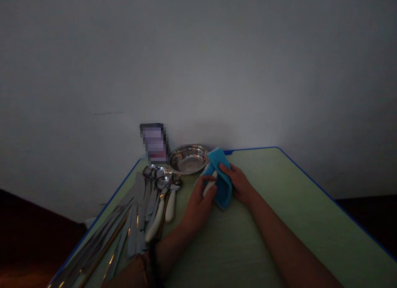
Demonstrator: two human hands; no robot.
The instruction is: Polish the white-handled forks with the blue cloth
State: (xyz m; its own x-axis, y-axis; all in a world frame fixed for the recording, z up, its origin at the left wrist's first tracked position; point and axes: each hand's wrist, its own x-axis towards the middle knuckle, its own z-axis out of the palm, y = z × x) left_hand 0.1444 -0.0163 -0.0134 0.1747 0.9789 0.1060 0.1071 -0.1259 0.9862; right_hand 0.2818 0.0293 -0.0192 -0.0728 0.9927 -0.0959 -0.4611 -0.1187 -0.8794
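My left hand [198,203] is closed round the white handle [209,186] of a utensil whose far end is wrapped in a blue cloth [221,176]. My right hand [238,181] grips that cloth from the right, fingers pressed onto it. Both hands meet near the middle of a pale green table [279,205]. What kind of utensil it is stays hidden under the cloth.
A steel bowl [188,159] stands just behind the cloth by the wall. To the left lie several spoons [159,184], some white-handled, and a row of knives [105,242] toward the table's near left edge. A blurred upright card [154,142] leans on the wall.
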